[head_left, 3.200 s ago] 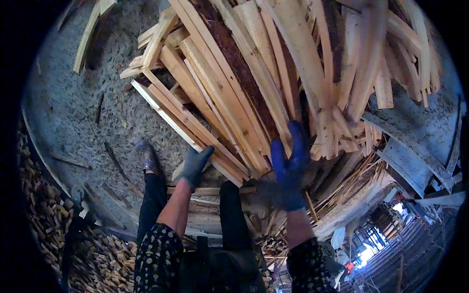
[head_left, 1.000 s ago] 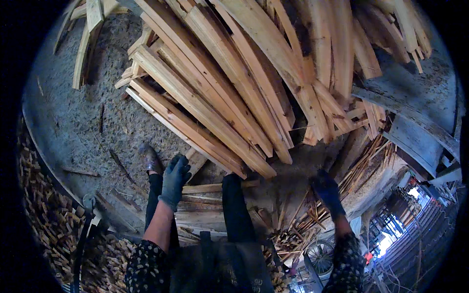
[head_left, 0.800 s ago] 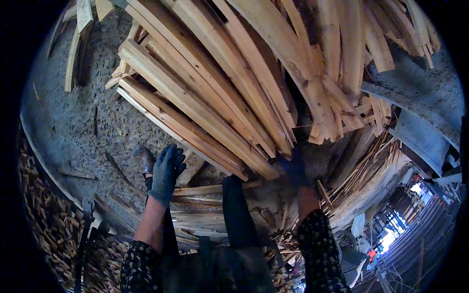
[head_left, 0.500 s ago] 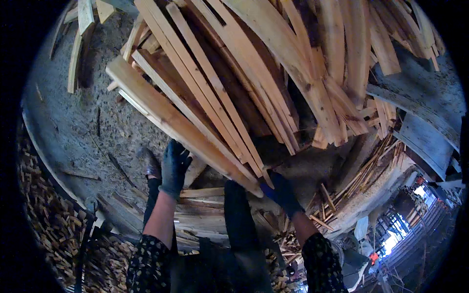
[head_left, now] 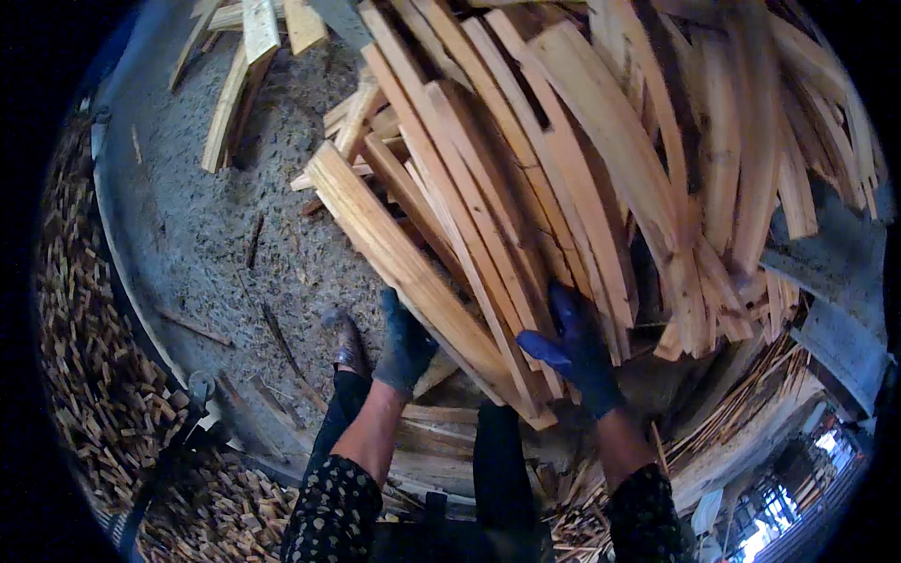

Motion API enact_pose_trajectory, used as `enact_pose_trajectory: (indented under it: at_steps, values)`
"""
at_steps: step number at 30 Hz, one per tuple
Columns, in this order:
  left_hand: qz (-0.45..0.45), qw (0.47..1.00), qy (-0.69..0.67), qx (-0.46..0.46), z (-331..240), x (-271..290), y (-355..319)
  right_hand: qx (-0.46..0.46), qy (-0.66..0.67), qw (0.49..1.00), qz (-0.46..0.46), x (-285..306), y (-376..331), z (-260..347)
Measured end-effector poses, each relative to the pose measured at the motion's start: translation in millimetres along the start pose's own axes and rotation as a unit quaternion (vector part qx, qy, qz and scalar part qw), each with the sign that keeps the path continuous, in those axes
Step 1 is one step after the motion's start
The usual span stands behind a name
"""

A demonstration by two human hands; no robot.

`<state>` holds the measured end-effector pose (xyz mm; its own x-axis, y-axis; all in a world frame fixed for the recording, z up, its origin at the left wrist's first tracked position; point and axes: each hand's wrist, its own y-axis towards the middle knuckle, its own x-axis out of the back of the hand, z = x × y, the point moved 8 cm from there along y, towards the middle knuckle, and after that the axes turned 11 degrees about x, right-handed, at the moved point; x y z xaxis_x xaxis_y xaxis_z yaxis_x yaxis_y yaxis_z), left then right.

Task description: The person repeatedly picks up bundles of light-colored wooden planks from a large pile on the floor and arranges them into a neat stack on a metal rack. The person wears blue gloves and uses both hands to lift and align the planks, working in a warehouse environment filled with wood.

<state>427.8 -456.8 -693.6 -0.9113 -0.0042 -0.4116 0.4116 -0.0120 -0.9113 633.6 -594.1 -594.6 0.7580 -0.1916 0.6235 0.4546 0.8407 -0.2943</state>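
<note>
My left hand (head_left: 405,347), in a dark glove, is against the left edge of a broad light wooden plank (head_left: 413,263). Its thumb points up, apart from the other fingers, which the plank's edge partly hides. My right hand (head_left: 580,352), in a bluish glove, reaches over the near ends of narrower wooden strips (head_left: 469,202). Its thumb stretches left and its fingers point up, spread apart and not wrapped round a strip. Plank and strips lie slanted side by side, their near ends close to my leg (head_left: 504,450).
More long boards (head_left: 723,141) are heaped at the far right. Several short boards (head_left: 230,108) lie at the far left on the rough grey surface (head_left: 188,253). Small cut wood pieces (head_left: 103,310) cover the area beyond its left rim. Thin sticks (head_left: 751,413) lie at the lower right.
The whole scene has shifted right and down in the picture. My right hand has left the strip end it held and moved farther up over the strips. My left hand is closer against the plank.
</note>
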Motion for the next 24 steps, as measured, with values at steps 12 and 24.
enact_pose_trajectory:
  at_steps: [12,24]
  values:
    - [0.103,0.990,-0.095,0.013,0,12,46,-0.016,-0.067,0.996,-0.064,-11,48,45]
    - [-0.031,0.838,0.472,-0.273,12,36,2,0.002,0.001,0.999,0.033,-33,10,59]
